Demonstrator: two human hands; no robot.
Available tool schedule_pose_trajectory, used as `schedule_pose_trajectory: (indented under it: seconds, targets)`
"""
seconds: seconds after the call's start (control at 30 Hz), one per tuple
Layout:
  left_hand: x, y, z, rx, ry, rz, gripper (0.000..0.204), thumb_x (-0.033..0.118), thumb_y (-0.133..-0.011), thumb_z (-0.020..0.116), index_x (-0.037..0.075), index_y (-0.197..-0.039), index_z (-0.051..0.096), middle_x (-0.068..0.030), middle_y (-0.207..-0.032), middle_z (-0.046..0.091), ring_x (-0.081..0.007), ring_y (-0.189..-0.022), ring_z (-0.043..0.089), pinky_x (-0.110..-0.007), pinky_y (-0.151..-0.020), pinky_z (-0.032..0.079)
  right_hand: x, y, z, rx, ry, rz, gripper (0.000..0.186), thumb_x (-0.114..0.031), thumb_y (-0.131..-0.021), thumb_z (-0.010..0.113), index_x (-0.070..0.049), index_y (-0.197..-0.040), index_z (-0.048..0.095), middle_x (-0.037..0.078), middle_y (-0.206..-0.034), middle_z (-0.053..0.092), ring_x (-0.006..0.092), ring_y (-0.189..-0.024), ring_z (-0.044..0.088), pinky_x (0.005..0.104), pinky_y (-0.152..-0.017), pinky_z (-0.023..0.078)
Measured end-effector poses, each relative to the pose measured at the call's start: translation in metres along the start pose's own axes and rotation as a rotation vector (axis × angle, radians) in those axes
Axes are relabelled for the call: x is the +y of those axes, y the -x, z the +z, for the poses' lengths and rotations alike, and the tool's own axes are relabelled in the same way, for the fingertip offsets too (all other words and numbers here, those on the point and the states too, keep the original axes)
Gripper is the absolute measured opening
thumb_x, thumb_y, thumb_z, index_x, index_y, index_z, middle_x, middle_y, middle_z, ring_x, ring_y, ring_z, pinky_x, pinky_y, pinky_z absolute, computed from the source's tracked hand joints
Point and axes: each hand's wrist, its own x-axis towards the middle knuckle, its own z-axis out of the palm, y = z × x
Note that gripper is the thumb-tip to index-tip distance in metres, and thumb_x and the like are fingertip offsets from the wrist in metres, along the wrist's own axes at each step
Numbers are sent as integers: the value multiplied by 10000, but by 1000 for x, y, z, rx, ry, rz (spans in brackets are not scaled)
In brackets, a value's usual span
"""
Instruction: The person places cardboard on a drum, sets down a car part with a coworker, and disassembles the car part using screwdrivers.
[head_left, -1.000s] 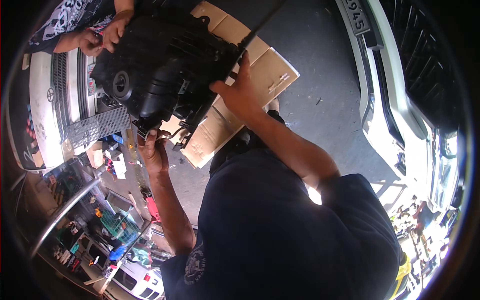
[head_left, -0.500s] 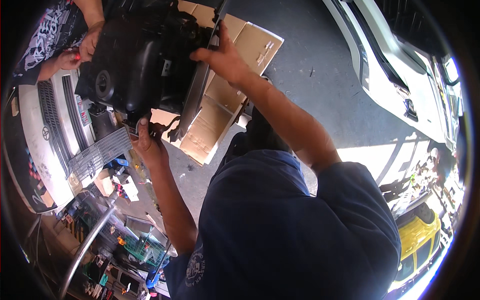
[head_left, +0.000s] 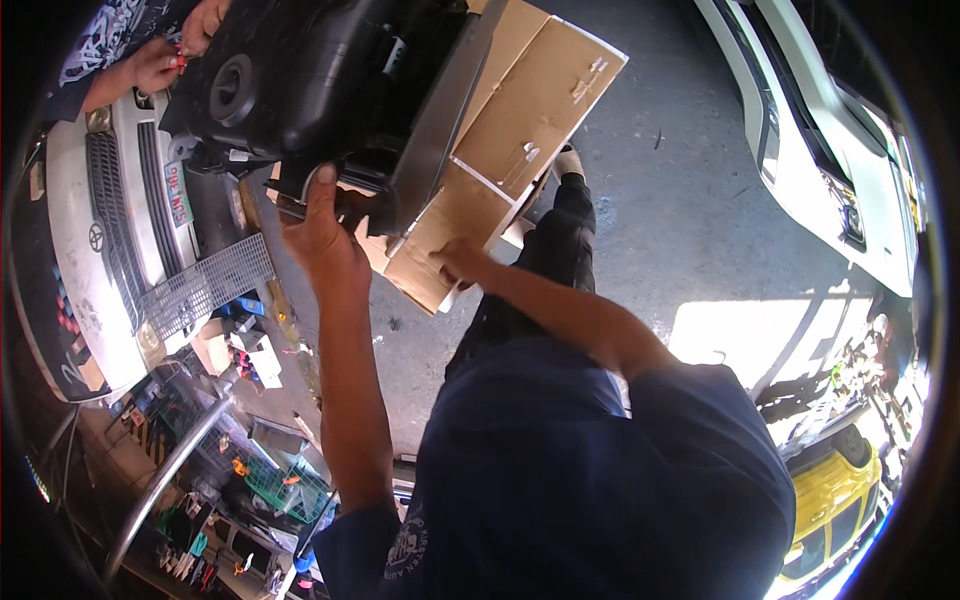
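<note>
A large black moulded car part (head_left: 310,70) with a round recess fills the upper left and runs out of the frame at the top. My left hand (head_left: 325,235) is closed on its lower near end, thumb up against a black bracket; the fingers are partly hidden. A long grey panel (head_left: 440,120) runs along the part's right side. Beneath lies a flattish brown cardboard box (head_left: 535,110). My right hand (head_left: 462,262) is closed at the box's near right edge, fingertips on the cardboard. At the far left, another person's hand (head_left: 155,66) pinches a small red thing.
A white car front (head_left: 75,250) and a metal grid (head_left: 205,285) stand at left. Nearer are a bent metal tube (head_left: 165,490) and clutter. A white vehicle (head_left: 840,130) stands at right, a yellow car (head_left: 835,500) at lower right. Grey floor (head_left: 650,200) lies between.
My right hand has let go of the grey panel and come down to the cardboard box. My left hand stays on the black part, which sits higher in the picture. The view has shifted.
</note>
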Motion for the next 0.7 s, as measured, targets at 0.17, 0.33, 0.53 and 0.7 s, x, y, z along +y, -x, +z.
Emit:
schedule_pose_trajectory:
  seconds: [0.17,0.33,0.53,0.7]
  targets:
    - [-5,5,5,-18,7,-22,449,74,-806,728,5,-1188,503,-70,-1014,618,-149,-806,627,-274,-646,545,-17,-72,56,354,-59,295,450,-476,-864,616,-27,-824,633,77,-585,583,180,-457,565,327,-407,457]
    - [-6,7,2,-84,64,-8,517,95,-785,764,-10,-1205,481,-79,-1059,612,-145,-877,613,-267,-679,541,-30,-62,62,461,-176,195,382,-424,-867,581,-43,-851,605,89,-571,559,197,-455,555,350,-410,438]
    - [1,4,-4,-245,-49,-62,584,140,-797,724,34,-1299,445,-111,-1179,578,-208,-988,602,-376,-851,506,-22,-40,55,471,-246,240,331,-382,-871,558,-55,-905,598,85,-621,570,204,-501,582,352,-436,458]
    - [21,58,-1,-6,-629,576,740,67,-772,687,-36,-1392,296,-189,-1335,440,-325,-1171,495,-411,-994,396,-3,83,-36,465,-229,94,264,-308,-899,537,-53,-947,590,82,-693,585,184,-563,583,349,-456,457]
